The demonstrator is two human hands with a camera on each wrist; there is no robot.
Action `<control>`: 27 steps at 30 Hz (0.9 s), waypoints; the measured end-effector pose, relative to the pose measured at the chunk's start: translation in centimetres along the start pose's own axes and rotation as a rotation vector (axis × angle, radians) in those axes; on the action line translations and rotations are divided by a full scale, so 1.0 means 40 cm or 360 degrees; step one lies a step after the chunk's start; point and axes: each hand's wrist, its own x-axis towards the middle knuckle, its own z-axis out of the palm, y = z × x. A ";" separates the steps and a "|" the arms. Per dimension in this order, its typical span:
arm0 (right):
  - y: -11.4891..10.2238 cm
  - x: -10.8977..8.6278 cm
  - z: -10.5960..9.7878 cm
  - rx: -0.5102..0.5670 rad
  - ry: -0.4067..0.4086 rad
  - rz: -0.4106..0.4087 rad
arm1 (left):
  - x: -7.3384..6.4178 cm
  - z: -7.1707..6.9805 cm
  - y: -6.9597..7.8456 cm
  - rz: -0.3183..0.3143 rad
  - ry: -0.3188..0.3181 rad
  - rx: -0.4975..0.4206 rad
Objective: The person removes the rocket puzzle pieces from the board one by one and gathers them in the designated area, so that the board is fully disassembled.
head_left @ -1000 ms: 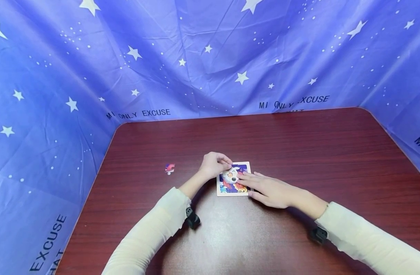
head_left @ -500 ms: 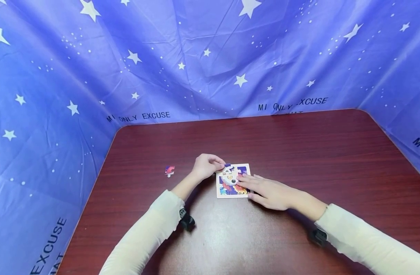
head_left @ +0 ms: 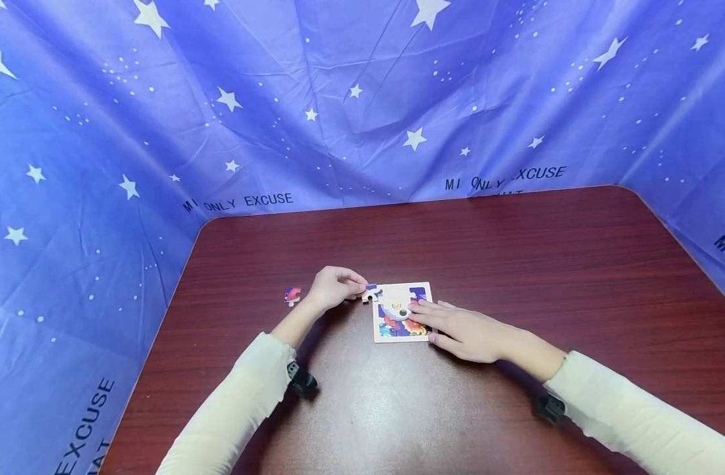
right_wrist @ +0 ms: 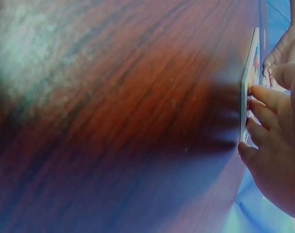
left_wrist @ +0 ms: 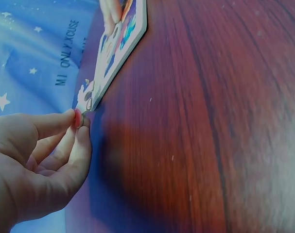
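Between thumb and fingertips my left hand (head_left: 335, 288) pinches a jigsaw piece (head_left: 371, 293), purple and white with knobs. The piece is at the upper left corner of a square jigsaw puzzle board (head_left: 375, 330), its right part overlapping the corner. The board has a pale frame and a colourful picture; a bare pale area shows along its top. In the left wrist view the left hand (left_wrist: 45, 160) grips the piece by its edge. My right hand (head_left: 472, 330) rests with straight fingers on the board's right side, covering part of the picture.
Another jigsaw piece (head_left: 292, 295), red and purple, lies on the dark reddish wooden table (head_left: 516, 251) left of the left hand. A blue star-patterned cloth (head_left: 362, 99) hangs behind the table and at its sides.
My left hand has moved left, drawing the purple and white jigsaw piece from the board's top left part to its corner, baring a pale area. The right hand stays in place.
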 end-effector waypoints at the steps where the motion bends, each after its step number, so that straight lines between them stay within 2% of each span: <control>1: -0.001 0.000 0.000 0.0000 -0.0003 0.0002 | -0.001 -0.006 -0.003 0.0000 -0.0007 -0.0002; 7: -0.004 0.000 -0.003 -0.0001 -0.0008 0.0009 | -0.007 -0.047 -0.022 0.0019 0.0004 0.0033; 18: -0.007 -0.003 -0.006 0.0003 -0.0023 0.0036 | -0.018 -0.122 -0.040 0.0020 0.0126 0.0339; 24: -0.004 -0.003 -0.005 0.0012 -0.0019 0.0028 | -0.014 -0.146 -0.055 0.0059 0.0181 0.0504; 27: -0.002 -0.001 -0.004 0.0006 -0.0011 0.0021 | -0.011 -0.157 -0.057 0.0051 0.0180 0.0537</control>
